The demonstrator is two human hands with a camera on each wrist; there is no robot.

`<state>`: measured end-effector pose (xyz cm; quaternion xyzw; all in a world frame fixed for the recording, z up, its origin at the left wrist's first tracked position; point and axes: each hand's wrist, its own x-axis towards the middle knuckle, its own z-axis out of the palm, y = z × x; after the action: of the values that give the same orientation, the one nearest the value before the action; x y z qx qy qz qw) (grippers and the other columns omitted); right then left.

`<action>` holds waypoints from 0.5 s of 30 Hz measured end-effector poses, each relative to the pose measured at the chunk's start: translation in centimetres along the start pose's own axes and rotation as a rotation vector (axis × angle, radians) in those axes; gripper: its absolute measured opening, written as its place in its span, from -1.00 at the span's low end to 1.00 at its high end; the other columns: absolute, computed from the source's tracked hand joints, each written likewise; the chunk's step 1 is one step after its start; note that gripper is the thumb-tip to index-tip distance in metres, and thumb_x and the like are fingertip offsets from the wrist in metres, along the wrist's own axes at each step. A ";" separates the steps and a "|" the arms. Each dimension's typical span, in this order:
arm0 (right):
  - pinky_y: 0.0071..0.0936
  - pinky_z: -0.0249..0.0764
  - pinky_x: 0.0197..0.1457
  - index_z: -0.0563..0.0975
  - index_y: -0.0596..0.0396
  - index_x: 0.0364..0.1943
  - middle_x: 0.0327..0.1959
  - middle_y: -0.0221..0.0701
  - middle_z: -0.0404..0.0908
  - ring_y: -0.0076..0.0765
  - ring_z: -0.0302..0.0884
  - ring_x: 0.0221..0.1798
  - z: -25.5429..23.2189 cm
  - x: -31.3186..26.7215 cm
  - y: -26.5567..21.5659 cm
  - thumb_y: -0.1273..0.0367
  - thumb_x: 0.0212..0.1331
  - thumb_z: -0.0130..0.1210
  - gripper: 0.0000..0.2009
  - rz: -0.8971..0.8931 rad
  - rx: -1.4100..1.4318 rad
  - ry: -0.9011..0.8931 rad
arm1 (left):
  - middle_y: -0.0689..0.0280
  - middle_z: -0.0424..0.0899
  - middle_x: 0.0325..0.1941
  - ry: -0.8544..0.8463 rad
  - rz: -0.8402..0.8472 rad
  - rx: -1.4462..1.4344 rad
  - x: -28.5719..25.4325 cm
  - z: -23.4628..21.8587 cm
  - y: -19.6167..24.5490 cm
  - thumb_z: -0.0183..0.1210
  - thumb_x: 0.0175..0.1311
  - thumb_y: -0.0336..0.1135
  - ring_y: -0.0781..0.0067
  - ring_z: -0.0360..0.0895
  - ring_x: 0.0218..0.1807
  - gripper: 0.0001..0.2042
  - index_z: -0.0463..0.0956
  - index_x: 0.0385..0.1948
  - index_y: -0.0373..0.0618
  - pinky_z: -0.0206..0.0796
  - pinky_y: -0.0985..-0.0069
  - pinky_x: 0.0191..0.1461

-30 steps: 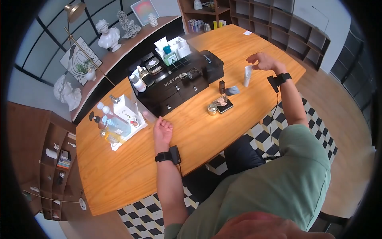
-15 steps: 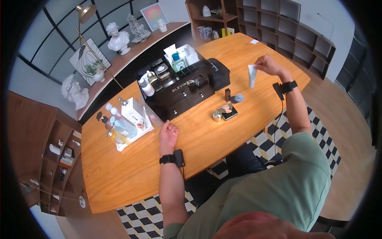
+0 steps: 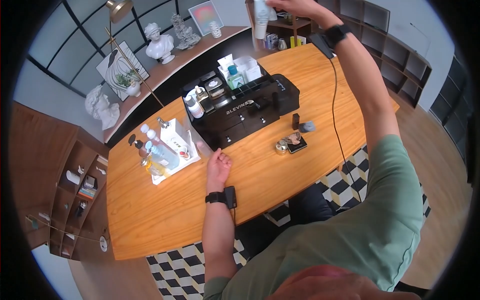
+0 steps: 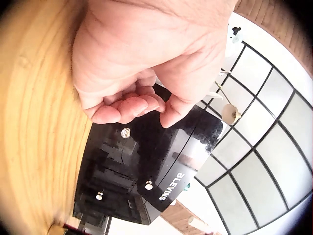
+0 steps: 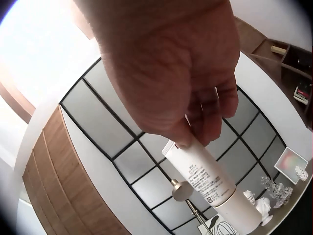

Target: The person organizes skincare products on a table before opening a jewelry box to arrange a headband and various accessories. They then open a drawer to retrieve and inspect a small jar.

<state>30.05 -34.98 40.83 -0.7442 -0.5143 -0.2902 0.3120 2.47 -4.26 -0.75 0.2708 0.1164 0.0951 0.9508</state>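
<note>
High over the back of the table, my right hand (image 3: 299,7) pinches the end of a white squeeze tube (image 3: 261,19), its cap hanging downward. The right wrist view shows small printed text on the tube (image 5: 203,174), with thumb and fingers at its flat end. My left hand (image 3: 219,167) rests on the wooden table, fingers loosely curled, holding nothing. Just ahead of that hand stands a black cosmetics organizer (image 3: 210,131) with drawers and small knobs. A pinkish translucent item (image 3: 203,148) lies close to the left fingertips.
A white tray (image 3: 159,180) holds several pump bottles and a white box (image 3: 175,134) on the left. A gold-lidded jar (image 3: 281,147), a black compact (image 3: 298,145), a small dark box (image 3: 295,121) and a grey-blue item (image 3: 307,126) lie right of centre. A cable (image 3: 336,110) trails from the right wrist.
My right hand has closed on the white tube, lifted it off the table and carried it up and leftward. The left hand stays at its place on the table.
</note>
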 end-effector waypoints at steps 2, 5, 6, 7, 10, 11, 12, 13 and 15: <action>-0.35 0.51 -0.36 0.66 0.29 -0.28 -0.56 -0.20 0.65 -0.42 0.55 -0.52 2.0 1.8 -0.5 0.27 0.31 0.18 -0.72 0.134 -0.008 -0.123 | 0.43 0.36 -0.58 0.008 0.002 -0.003 0.0 0.0 0.0 0.20 0.39 -0.30 0.52 0.32 -0.50 -0.74 0.33 -0.51 0.05 0.24 0.46 -0.31; -0.22 0.56 -0.30 0.68 0.26 -0.29 -0.49 -0.15 0.71 -0.19 0.68 -0.44 6.9 3.9 3.1 0.27 0.28 0.18 -0.73 -0.045 -0.113 -0.171 | 0.44 0.37 -0.58 0.023 0.010 -0.005 -0.1 0.1 -0.1 0.21 0.38 -0.32 0.52 0.32 -0.51 -0.75 0.34 -0.50 0.05 0.24 0.46 -0.32; -0.21 0.61 -0.10 0.67 0.26 -0.14 -0.29 -0.07 0.75 -0.07 0.74 -0.23 6.6 3.1 0.0 0.26 0.21 0.22 -0.69 0.205 -0.156 -0.240 | 0.44 0.37 -0.58 0.029 0.015 -0.006 -0.1 0.2 -0.1 0.22 0.38 -0.32 0.52 0.33 -0.51 -0.76 0.35 -0.50 0.06 0.25 0.46 -0.32; -0.30 0.57 -0.19 0.68 0.23 -0.16 -0.40 -0.16 0.70 -0.22 0.68 -0.35 8.9 3.5 2.2 0.25 0.28 0.21 -0.72 0.085 -0.136 -0.162 | 0.44 0.37 -0.58 0.029 0.025 -0.008 0.0 0.2 -0.1 0.22 0.38 -0.32 0.52 0.33 -0.51 -0.76 0.35 -0.50 0.06 0.25 0.46 -0.32; -0.34 0.55 -0.24 0.70 0.21 -0.17 -0.46 -0.22 0.70 -0.30 0.66 -0.42 12.2 3.4 5.0 0.22 0.34 0.19 -0.71 -0.028 -0.117 -0.129 | 0.46 0.37 -0.57 0.031 0.029 -0.004 -0.1 0.2 -0.2 0.22 0.36 -0.32 0.54 0.33 -0.51 -0.78 0.38 -0.48 0.05 0.24 0.48 -0.32; -0.31 0.55 -0.18 0.70 0.18 -0.16 -0.39 -0.16 0.71 -0.19 0.67 -0.36 12.5 3.3 5.1 0.22 0.30 0.20 -0.72 0.019 -0.102 -0.185 | 0.45 0.37 -0.57 0.040 0.023 -0.002 -0.1 0.2 -0.2 0.22 0.37 -0.32 0.53 0.33 -0.51 -0.78 0.37 -0.48 0.05 0.25 0.47 -0.32; -0.27 0.56 -0.13 0.70 0.16 -0.15 -0.32 -0.09 0.72 -0.09 0.69 -0.29 12.7 3.3 5.3 0.22 0.27 0.21 -0.71 0.066 -0.088 -0.243 | 0.45 0.38 -0.58 0.048 0.016 -0.002 -0.1 0.3 -0.1 0.22 0.37 -0.31 0.53 0.33 -0.52 -0.78 0.36 -0.47 0.05 0.26 0.46 -0.32; -0.26 0.55 -0.13 0.69 0.17 -0.17 -0.33 -0.08 0.71 -0.08 0.67 -0.30 13.3 3.0 5.5 0.21 0.26 0.21 -0.71 0.069 -0.040 -0.204 | 0.45 0.38 -0.58 0.050 0.023 -0.006 -0.1 0.4 -0.1 0.22 0.37 -0.31 0.53 0.33 -0.52 -0.78 0.36 -0.47 0.05 0.26 0.46 -0.32; -0.24 0.55 -0.11 0.69 0.18 -0.17 -0.33 -0.08 0.71 -0.08 0.67 -0.29 14.1 2.9 5.9 0.21 0.26 0.21 -0.71 0.093 -0.044 -0.251 | 0.45 0.38 -0.58 0.048 0.017 0.006 -0.2 0.5 -0.2 0.20 0.38 -0.31 0.53 0.34 -0.51 -0.79 0.37 -0.47 0.04 0.26 0.46 -0.32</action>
<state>38.12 -24.17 33.05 -0.8043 -0.5078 -0.1913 0.2421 2.46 -4.66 -0.41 0.2724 0.1374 0.1094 0.9460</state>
